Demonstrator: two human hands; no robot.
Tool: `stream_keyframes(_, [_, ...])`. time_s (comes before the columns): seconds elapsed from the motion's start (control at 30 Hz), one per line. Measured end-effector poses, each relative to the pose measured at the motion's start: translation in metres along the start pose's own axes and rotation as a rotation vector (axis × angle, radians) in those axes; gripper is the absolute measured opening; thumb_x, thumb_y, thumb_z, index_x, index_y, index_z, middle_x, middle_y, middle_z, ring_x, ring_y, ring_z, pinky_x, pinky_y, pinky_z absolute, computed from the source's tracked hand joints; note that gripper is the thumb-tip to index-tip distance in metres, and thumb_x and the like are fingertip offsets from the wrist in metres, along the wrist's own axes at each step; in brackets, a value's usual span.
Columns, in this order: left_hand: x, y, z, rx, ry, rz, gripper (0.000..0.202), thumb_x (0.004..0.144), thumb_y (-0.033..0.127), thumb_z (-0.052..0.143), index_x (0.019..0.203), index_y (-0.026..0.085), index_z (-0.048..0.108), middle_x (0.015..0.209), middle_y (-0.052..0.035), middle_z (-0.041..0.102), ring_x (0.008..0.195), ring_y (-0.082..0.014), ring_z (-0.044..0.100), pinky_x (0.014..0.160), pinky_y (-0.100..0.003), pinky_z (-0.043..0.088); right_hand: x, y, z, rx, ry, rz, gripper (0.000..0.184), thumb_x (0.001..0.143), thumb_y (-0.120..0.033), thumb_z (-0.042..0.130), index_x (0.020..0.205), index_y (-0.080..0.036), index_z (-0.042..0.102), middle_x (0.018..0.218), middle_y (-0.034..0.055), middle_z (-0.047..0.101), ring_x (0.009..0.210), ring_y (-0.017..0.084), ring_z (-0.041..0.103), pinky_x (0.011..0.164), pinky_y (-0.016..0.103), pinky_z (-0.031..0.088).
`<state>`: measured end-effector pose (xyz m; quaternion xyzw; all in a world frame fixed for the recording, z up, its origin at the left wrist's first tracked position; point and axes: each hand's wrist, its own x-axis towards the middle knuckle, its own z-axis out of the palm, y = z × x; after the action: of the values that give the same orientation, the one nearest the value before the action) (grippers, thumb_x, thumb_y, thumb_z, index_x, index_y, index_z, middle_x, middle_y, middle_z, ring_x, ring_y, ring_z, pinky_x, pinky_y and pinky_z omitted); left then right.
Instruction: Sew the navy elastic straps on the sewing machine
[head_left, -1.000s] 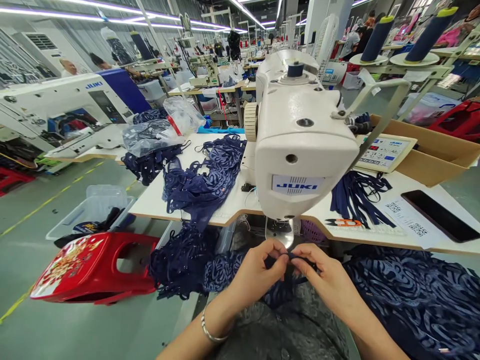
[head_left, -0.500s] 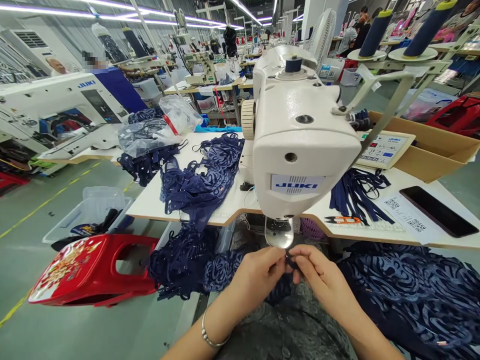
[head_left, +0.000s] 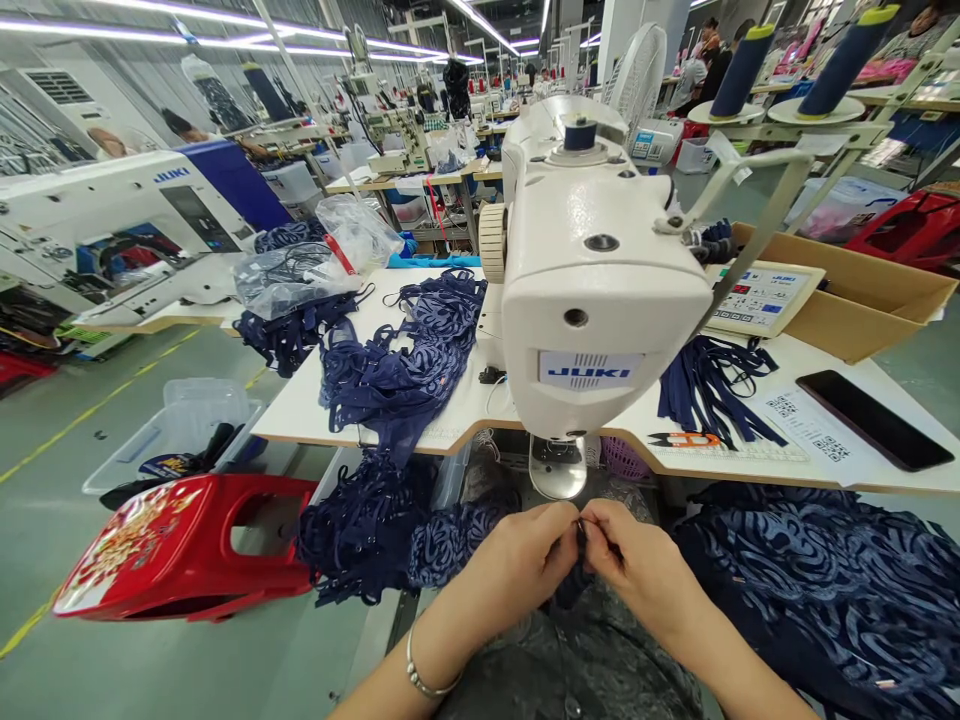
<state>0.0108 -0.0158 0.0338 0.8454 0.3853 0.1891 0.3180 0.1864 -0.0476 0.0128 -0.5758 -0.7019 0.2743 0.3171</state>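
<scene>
A: Where was the navy fabric (head_left: 573, 583)?

B: Between the two hands, in front of the person's body. A small dark bit showed where the fingertips met, and more navy cloth showed just below, between the hands and above the lap. It looked like the same piece, though I couldn't be sure.

A: And how did each hand stand?

B: The left hand (head_left: 525, 550) had its thumb and forefinger together, pinching the cloth from the left. The right hand (head_left: 630, 555) pinched it from the other side. The tips were nearly touching, so neither hand was nearer to it.

A: Which way did its long axis run?

B: I couldn't tell; the fingers covered most of it. The visible part ran downward, toward the lap.

A: What about the sewing machine (head_left: 604, 260)?

B: Its head stood straight ahead. The shiny metal plate (head_left: 558, 472) under it lay just beyond the fingertips and slightly left of where they met, with the cloth apart from it.

A: Anything else close by?

B: A patterned heap (head_left: 832, 570) lay beyond the right forearm, and orange-handled snips (head_left: 694, 440) rested on the tabletop (head_left: 296, 420), ahead and to the right.
</scene>
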Motion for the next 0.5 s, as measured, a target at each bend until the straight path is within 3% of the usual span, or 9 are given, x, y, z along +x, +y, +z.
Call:
stream_keyframes(0.07, [0.002, 0.002, 0.000, -0.046, 0.010, -0.018, 0.013, 0.091, 0.015, 0.046, 0.082, 0.020, 0.055, 0.068, 0.0039, 0.055, 0.059, -0.0083, 0.049, 0.055, -0.019, 0.036, 0.001, 0.001, 0.002, 0.020, 0.064, 0.046, 0.016, 0.092, -0.033, 0.036, 0.090, -0.026, 0.051, 0.059, -0.0027, 0.060, 0.050, 0.017, 0.061, 0.049, 0.026, 0.040])
stream_keyframes(0.13, [0.002, 0.002, 0.000, -0.105, 0.046, 0.035, 0.011, 0.088, 0.012, 0.050, 0.084, 0.020, 0.056, 0.070, 0.0035, 0.057, 0.063, -0.0084, 0.052, 0.058, -0.018, 0.038, 0.002, 0.000, 0.001, 0.116, 0.046, 0.133, 0.015, 0.094, -0.035, 0.036, 0.094, -0.025, 0.047, 0.056, -0.0044, 0.058, 0.048, 0.017, 0.060, 0.049, 0.025, 0.041])
stream_keyframes(0.23, [0.002, -0.002, -0.001, -0.176, 0.134, 0.153, 0.010, 0.088, 0.012, 0.055, 0.091, 0.020, 0.061, 0.104, -0.0046, 0.064, 0.084, -0.0113, 0.059, 0.076, -0.021, 0.046, 0.004, -0.002, -0.007, 0.324, -0.123, 0.214, 0.017, 0.097, -0.040, 0.036, 0.095, -0.025, 0.045, 0.055, -0.0066, 0.057, 0.044, 0.013, 0.054, 0.048, 0.023, 0.040])
stream_keyframes(0.33, [0.001, -0.004, -0.003, -0.212, 0.142, 0.208, 0.011, 0.088, 0.010, 0.055, 0.086, 0.019, 0.060, 0.126, -0.0088, 0.058, 0.101, -0.0141, 0.061, 0.087, -0.024, 0.047, 0.006, -0.005, -0.016, 0.465, -0.261, 0.187, 0.024, 0.100, -0.043, 0.033, 0.103, -0.025, 0.048, 0.062, -0.0060, 0.056, 0.048, 0.012, 0.050, 0.048, 0.022, 0.038])
stream_keyframes(0.43, [0.000, -0.003, -0.003, -0.221, 0.182, 0.183, 0.014, 0.091, 0.008, 0.050, 0.086, 0.019, 0.057, 0.115, -0.0069, 0.062, 0.106, -0.0132, 0.060, 0.090, -0.022, 0.047, 0.007, -0.007, -0.024, 0.422, -0.237, 0.137, 0.030, 0.103, -0.042, 0.029, 0.114, -0.025, 0.050, 0.068, -0.0041, 0.056, 0.060, 0.013, 0.053, 0.057, 0.023, 0.042])
stream_keyframes(0.5, [0.000, -0.002, -0.002, -0.203, 0.228, 0.149, 0.013, 0.093, 0.010, 0.050, 0.090, 0.020, 0.056, 0.108, -0.0054, 0.063, 0.102, -0.0122, 0.060, 0.087, -0.022, 0.047, 0.007, -0.007, -0.030, 0.321, -0.196, 0.092, 0.028, 0.102, -0.042, 0.035, 0.117, -0.026, 0.053, 0.077, -0.0020, 0.059, 0.069, 0.014, 0.056, 0.064, 0.024, 0.044])
